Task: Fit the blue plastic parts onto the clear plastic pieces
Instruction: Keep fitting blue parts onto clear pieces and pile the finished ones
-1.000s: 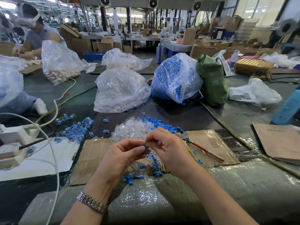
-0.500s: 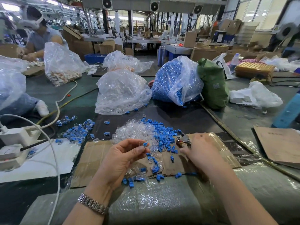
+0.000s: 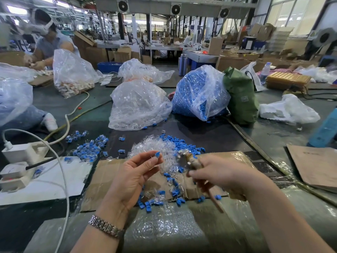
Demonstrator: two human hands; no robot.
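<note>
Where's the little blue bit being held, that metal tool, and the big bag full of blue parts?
blue part (image 3: 157, 154): head view, on its blue body, pinched at the left hand's fingertips.
pliers (image 3: 184, 157): head view, on the blurred metal head above the right hand.
bag of blue parts (image 3: 189, 92): head view, on the blue-filled side.

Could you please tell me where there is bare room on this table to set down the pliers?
Bare brown cardboard lies left of the left hand, beside the white sheet. Dark table surface is open between the loose blue plastic parts and the bag of blue parts. It is crowded between the hands, around the pile of clear plastic pieces.
</note>
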